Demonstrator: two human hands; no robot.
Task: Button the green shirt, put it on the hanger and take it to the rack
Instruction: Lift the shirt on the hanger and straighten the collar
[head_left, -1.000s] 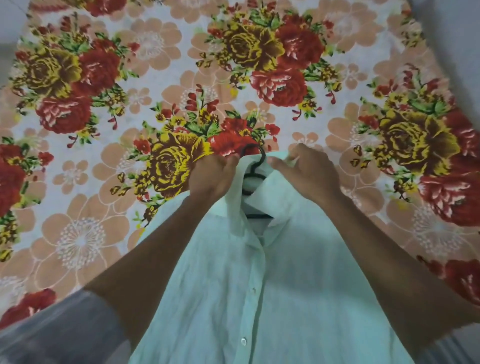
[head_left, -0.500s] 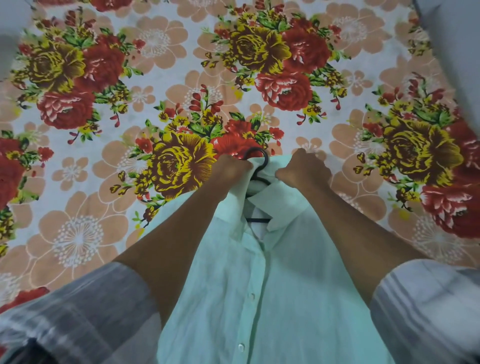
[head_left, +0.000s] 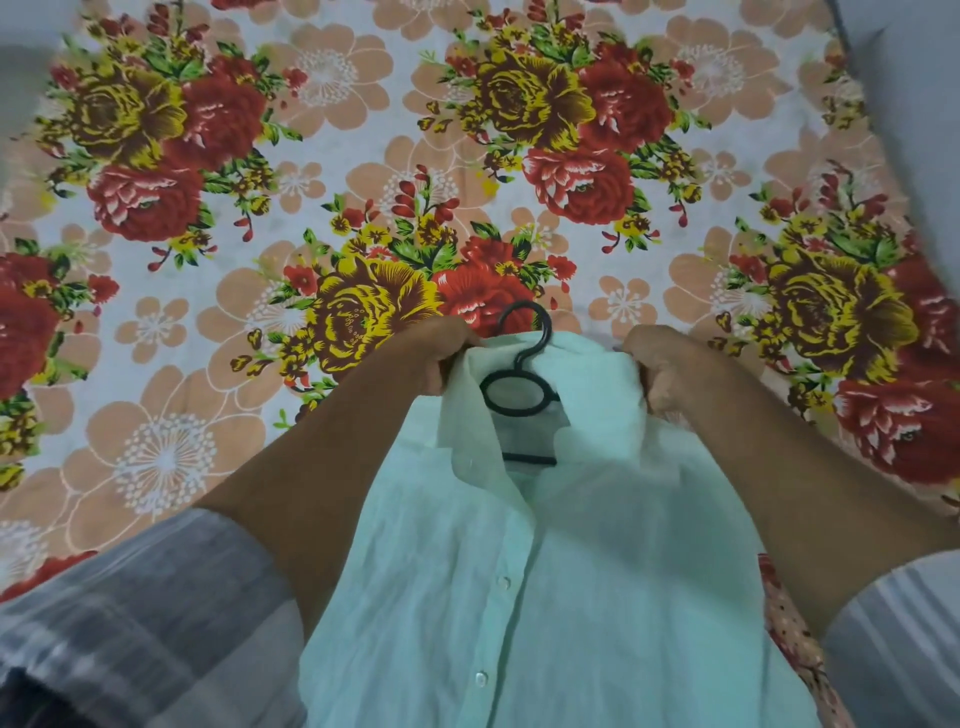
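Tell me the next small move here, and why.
Probably settle the collar around the hanger neck: both the left hand and the right hand grip the green shirt at its collar, lower buttons look fastened, hook already pokes out.

Shirt: pale green buttoned cotton shirt, collar gripped by left hand and right hand.
Hanger: black plastic hanger inside collar.
Under: floral bedsheet.

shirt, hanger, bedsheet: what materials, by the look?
Green shirt: thin woven cloth, likely cotton or linen; matte, finely creased, pale buttons. Hanger: black, smooth, probably plastic, though coated metal is possible. Bedsheet: printed floral cloth, matte, lying flat.
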